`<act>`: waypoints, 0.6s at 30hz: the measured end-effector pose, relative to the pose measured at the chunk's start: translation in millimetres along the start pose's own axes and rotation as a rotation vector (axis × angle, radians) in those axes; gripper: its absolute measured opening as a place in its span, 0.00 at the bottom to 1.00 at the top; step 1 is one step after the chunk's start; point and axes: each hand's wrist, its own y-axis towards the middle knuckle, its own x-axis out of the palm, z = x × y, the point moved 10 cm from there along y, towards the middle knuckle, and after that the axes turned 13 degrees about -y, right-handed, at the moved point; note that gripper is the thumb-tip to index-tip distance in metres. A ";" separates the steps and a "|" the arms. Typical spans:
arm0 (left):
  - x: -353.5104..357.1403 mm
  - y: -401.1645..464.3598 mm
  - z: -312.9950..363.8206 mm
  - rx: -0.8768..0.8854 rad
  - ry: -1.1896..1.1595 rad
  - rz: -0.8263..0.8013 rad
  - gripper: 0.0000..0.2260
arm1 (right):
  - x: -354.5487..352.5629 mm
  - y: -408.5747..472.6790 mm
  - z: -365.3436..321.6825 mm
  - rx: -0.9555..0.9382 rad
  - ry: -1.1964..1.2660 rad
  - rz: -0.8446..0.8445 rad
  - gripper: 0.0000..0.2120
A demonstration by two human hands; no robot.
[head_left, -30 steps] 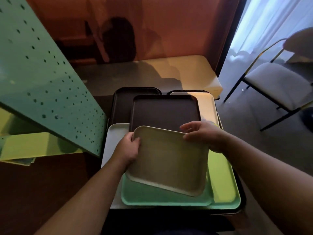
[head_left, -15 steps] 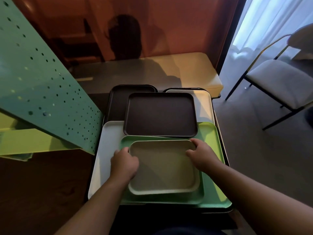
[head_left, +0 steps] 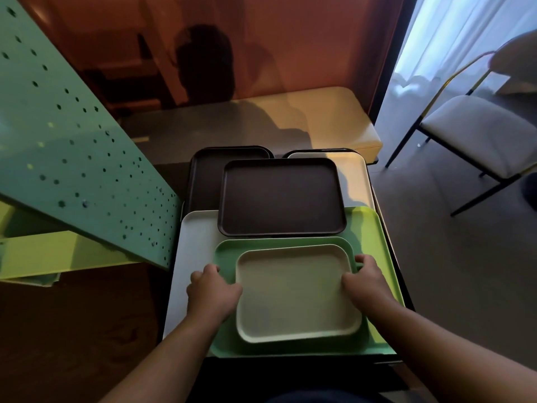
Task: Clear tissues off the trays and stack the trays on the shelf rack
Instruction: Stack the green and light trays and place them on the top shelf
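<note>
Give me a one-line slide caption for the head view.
Left hand and right hand grip the mint-green tray carrying a cream tray, amid overlapping trays.

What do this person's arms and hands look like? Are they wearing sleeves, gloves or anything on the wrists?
Both forearms are bare as far as the picture shows, with no sleeves in view. The left hand and right hand have no gloves, and no watch, bracelet or ring can be seen. The dim light hides finer detail.

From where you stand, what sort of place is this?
Probably a cafeteria or canteen tray-return corner: many serving trays lie piled together, such as a brown tray and a cream tray, with a padded bench and a dining chair nearby.
</note>
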 end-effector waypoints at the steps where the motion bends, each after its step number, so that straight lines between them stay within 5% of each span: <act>1: -2.2 -1.7 2.0 0.009 0.003 0.020 0.32 | -1.2 -1.0 -0.3 -0.005 0.028 0.012 0.28; 11: -41.2 44.7 96.7 0.159 -0.148 0.111 0.34 | -53.8 48.6 -93.0 -0.116 0.166 0.130 0.30; 18: -38.7 110.9 137.5 0.102 -0.180 0.116 0.32 | -68.6 97.2 -156.4 -0.113 -0.009 0.175 0.21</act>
